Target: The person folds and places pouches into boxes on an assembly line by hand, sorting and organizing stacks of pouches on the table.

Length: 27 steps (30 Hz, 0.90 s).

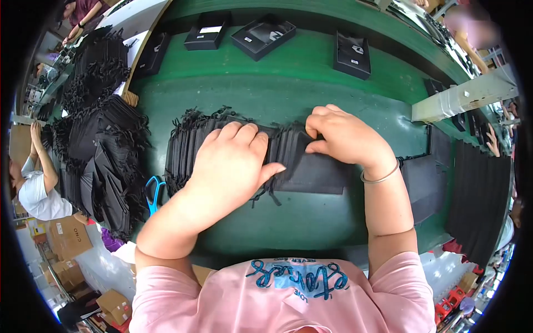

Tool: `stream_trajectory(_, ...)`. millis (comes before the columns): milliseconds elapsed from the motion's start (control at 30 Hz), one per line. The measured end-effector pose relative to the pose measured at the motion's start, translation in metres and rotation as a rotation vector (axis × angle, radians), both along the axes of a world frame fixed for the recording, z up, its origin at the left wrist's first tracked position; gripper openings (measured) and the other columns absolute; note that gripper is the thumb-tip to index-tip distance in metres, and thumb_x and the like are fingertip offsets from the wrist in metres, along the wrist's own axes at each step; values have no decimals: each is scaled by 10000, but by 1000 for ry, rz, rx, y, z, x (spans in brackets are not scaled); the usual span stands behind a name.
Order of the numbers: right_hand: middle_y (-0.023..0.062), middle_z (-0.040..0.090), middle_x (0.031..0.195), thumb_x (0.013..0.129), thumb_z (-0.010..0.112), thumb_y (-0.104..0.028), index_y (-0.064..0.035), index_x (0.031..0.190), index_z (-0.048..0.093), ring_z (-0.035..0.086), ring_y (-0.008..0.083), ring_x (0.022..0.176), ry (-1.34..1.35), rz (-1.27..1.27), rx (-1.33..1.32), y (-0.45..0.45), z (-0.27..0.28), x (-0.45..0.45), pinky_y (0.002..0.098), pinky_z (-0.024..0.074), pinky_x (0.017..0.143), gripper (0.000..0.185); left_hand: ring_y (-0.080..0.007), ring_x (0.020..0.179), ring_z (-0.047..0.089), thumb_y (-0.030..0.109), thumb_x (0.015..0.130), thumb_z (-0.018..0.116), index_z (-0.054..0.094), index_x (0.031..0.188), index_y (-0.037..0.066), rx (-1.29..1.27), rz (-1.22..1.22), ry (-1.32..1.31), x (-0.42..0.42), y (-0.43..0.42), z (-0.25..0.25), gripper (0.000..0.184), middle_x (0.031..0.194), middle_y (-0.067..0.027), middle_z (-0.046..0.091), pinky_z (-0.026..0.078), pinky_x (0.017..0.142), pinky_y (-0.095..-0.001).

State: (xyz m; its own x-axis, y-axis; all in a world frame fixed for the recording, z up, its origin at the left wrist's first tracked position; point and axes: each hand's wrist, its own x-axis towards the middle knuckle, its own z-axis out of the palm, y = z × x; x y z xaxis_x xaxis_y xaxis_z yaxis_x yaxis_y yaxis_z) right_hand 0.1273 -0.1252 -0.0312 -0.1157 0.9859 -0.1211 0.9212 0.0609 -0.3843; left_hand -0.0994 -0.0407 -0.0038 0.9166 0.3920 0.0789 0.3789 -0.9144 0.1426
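I have my left hand [233, 158] spread over the row of black pouches [186, 139], fingers curled across its top and thumb reaching towards the right end, so that grip reads as clasping the row. My right hand [347, 133] is bent in at that end, thumb and forefinger at the upper edge of the end pouch [327, 175], which slopes down flat to the right of the left thumb; I can't tell whether they have pinched it. The pouches stand packed on edge on the green table [250, 233], under the left grip and out to its left, with cord ends [194, 117] bunched along the far side and a few straggling out below the thumb. Those cords worry me most: if they're tangled, lifting one pouch could drag its neighbours along. Thin, floppy cloth might also let the right fingers catch two layers at once. Should the left palm ease off, the row could fan out and slump, since I see no support at its right end. The scissors [153, 205] lie just left of the left forearm, where a careless sweep might knock them or snag a cord.
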Motion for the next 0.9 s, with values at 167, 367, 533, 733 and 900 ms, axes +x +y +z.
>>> stream_trajectory(167,50,634,956,722,757,-64,-49,953,615,566,228,816,239,6,60,-5,7,6,311,446,719,272,-293,969,601,335,808,704,643,1051,7,-61,24,-189,5,-9,-14,413,1124,-128,611,477,882,-374)
stream_trajectory(367,68,649,1024,735,706,6,-41,966,614,583,191,826,474,61,8,-17,48,16,272,454,727,254,-288,1008,582,252,805,716,625,1103,-18,-167,-171,-478,9,1,-21,412,1139,-137,603,479,882,-362)
stream_trajectory(533,85,649,1053,759,676,37,-33,959,612,589,168,846,725,-73,121,-4,28,-1,263,472,739,221,-293,1013,573,152,810,694,573,1176,-16,-184,-93,-487,6,-25,-6,421,1166,-153,590,484,864,-343)
stream_trajectory(733,90,642,1087,788,662,46,-28,1005,616,589,143,802,1113,-166,167,6,2,-22,250,489,691,234,-294,943,584,75,831,650,495,1263,-1,-100,-31,-483,10,-25,-17,465,1186,-155,581,489,825,-321)
stream_trajectory(900,80,663,998,795,675,36,-18,1005,649,567,120,699,1396,-182,44,-8,31,-25,238,462,599,219,-296,841,620,65,797,687,482,1238,-8,-501,63,-482,3,-2,-21,492,1097,-171,603,511,735,-329)
